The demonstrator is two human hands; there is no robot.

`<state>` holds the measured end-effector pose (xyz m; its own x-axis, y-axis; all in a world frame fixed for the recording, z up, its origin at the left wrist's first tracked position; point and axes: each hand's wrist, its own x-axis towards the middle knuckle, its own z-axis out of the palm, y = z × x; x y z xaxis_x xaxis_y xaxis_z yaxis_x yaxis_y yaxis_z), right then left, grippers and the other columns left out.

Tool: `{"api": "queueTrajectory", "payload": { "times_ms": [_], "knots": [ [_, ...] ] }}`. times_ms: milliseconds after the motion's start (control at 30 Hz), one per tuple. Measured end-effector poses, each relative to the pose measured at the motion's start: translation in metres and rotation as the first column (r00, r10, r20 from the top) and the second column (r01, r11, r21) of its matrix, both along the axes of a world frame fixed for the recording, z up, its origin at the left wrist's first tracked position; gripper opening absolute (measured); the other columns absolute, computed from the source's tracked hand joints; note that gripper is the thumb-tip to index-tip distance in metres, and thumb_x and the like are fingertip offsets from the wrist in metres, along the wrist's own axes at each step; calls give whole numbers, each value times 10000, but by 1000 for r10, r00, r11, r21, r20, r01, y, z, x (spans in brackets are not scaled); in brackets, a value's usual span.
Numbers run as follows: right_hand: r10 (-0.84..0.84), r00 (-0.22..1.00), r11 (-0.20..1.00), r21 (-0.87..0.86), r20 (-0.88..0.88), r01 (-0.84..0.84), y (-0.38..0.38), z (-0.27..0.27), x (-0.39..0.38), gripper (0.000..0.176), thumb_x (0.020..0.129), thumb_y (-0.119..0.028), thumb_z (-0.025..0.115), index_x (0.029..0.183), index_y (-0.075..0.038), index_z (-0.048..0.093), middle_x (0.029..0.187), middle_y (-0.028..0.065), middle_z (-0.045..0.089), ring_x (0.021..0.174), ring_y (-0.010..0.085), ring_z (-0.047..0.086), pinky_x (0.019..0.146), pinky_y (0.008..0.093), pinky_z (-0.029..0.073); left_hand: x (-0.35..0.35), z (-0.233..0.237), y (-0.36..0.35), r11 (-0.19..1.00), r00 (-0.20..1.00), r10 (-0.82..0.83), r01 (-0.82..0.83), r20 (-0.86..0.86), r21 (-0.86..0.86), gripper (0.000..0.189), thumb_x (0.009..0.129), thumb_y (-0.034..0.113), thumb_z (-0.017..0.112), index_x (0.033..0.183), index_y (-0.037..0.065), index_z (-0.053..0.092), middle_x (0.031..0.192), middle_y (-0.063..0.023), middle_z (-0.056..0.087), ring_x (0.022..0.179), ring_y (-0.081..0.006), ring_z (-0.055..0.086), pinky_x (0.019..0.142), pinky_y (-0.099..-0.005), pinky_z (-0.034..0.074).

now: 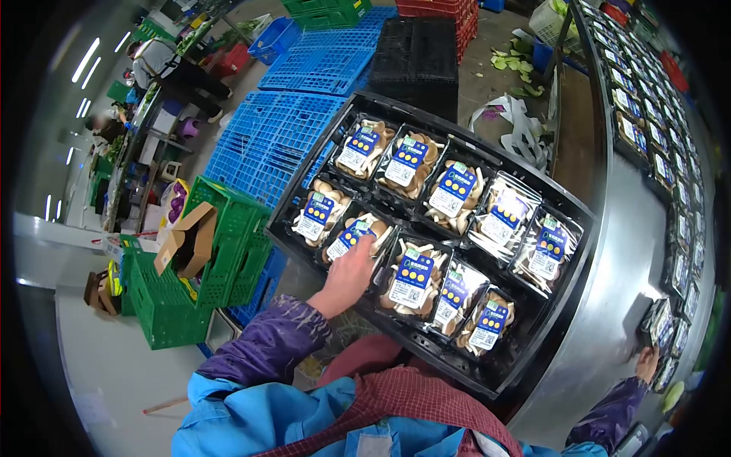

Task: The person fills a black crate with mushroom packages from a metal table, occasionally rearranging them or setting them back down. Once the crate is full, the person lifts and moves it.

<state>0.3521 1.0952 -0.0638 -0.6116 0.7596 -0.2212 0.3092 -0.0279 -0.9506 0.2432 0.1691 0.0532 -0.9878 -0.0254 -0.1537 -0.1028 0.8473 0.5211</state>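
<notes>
In front of me stands a black crate [487,385] holding two rows of wrapped mushroom packs with blue and white labels. My left hand [346,276] is over the front row, its fingers closed on the near edge of a mushroom pack [352,234]; the fingertips are partly hidden. At the far right, my right hand [647,364] grips the near end of another dark tray pack [659,324], which sits tilted at the steel table's near side. Its contents are too small to make out.
The steel table [601,266] carries long rows of wrapped packs [670,160]. Blue pallets [266,145] lie beyond the crate, next to stacked black crates [415,53]. Green crates [171,305] with a cardboard box [186,244] stand at left. Another person [171,72] works farther back.
</notes>
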Motion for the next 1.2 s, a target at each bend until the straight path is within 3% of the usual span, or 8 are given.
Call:
{"api": "queueTrajectory", "payload": {
  "times_ms": [100,267,533,800,933,1033,1067,1200],
  "knots": [
    [-211,976,903,-394,-60,171,-33,20,-14,293,815,-218,614,1028,-30,541,904,59,559,798,155,543,693,214,519,6,9,37,943,950,-303,310,-71,121,420,735,154,602,1120,35,485,1080,-161,483,1022,-317,466,844,-378,399],
    [-221,966,913,-376,-135,157,-40,13,-39,288,786,-157,653,1014,-20,544,918,67,552,821,160,540,712,262,531,16,-12,90,646,657,-749,752,80,-131,426,609,316,659,963,84,610,1287,-119,392,1277,-352,218,930,-698,108],
    [-328,935,941,-134,-137,311,-88,61,-6,135,832,-171,563,844,-36,568,705,25,577,603,115,560,616,222,509,9,-11,69,608,683,-728,682,58,-405,305,649,226,627,918,87,586,1245,-52,420,1239,-347,263,933,-664,161],
    [502,859,850,129,96,-511,-441,224,-50,238,702,-47,507,923,32,547,813,7,540,670,67,477,554,223,396,9,-12,59,685,713,-701,678,12,-267,311,765,310,579,1016,127,560,1226,-24,429,1222,-347,274,915,-642,185],
    [828,541,557,-96,149,-825,-567,187,-80,123,754,-89,567,789,-12,477,643,-35,420,546,57,397,447,236,346,6,-9,57,723,735,-678,667,-2,-179,331,799,237,537,1113,141,496,1199,-18,454,1194,-343,318,939,-584,198],
    [904,402,419,-114,148,-901,-611,110,-89,177,777,-122,581,791,-4,450,612,11,445,566,93,451,478,272,375,1,1,54,862,916,-395,343,71,373,326,798,123,502,1117,55,481,1164,-108,483,1164,-325,374,980,-445,237],
    [924,379,369,-346,40,-862,-625,94,-91,195,781,-141,584,815,4,457,624,71,498,600,139,512,519,308,407,-1,5,58,855,908,-413,363,64,371,326,798,123,502,1117,55,481,1164,-108,483,1164,-325,374,980,-445,237],
    [843,205,220,30,498,-975,-631,69,-85,342,791,-201,557,956,80,453,768,268,585,736,405,587,628,455,466,-1,12,100,813,809,-575,582,-123,29,513,748,198,607,1224,105,437,1310,-141,343,1244,-354,268,972,-537,214]
  ]
}}
